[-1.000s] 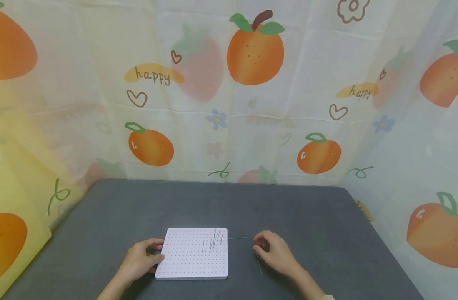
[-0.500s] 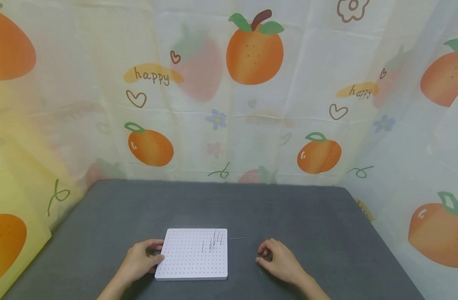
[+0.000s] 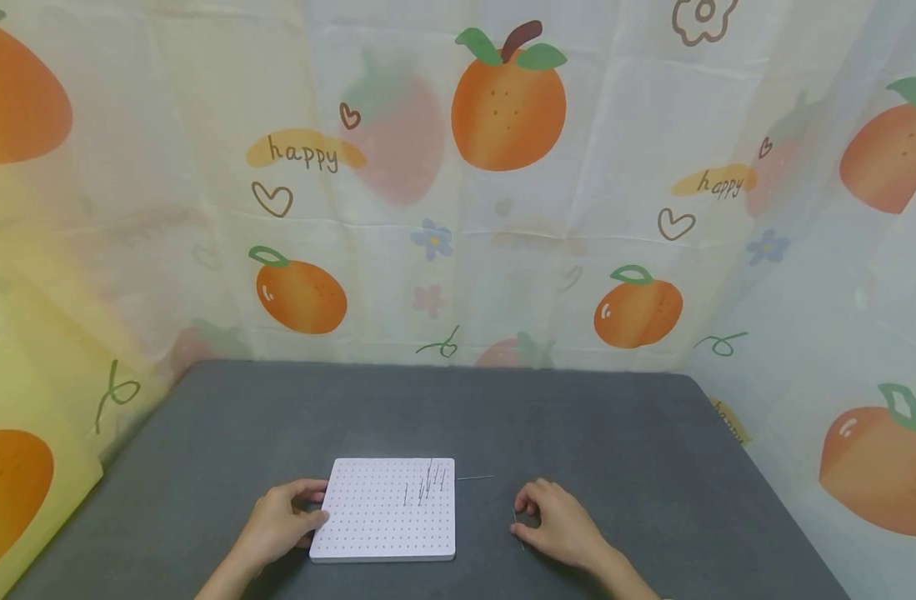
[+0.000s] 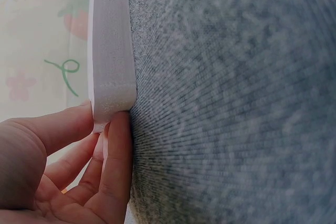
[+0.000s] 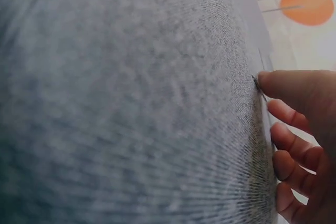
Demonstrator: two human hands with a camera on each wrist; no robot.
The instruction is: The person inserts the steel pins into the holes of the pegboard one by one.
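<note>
My left hand (image 3: 277, 521) grips the left edge of a white pegboard (image 3: 375, 529) covered in rows of small holes. In the left wrist view the thumb lies on its face and the fingers behind its corner. Several thin dark pins (image 3: 429, 479) stand upright in its right back part. To the right of the board, my right hand (image 3: 563, 525) is low over the table, its thumb and fingers curled about a thin pin (image 3: 523, 546). The right wrist view has the thumb tip against this dark pin (image 5: 255, 81); the fingers hide part of it.
Another thin pin (image 3: 476, 477) lies on the dark grey table (image 3: 578, 417), just right of the board's back right side. A fruit-printed curtain (image 3: 397, 275) hangs behind the table and along both sides.
My right hand has shifted slightly right and toward me, bringing the thumb down to the thin pin. My left hand and the board have stayed put.
</note>
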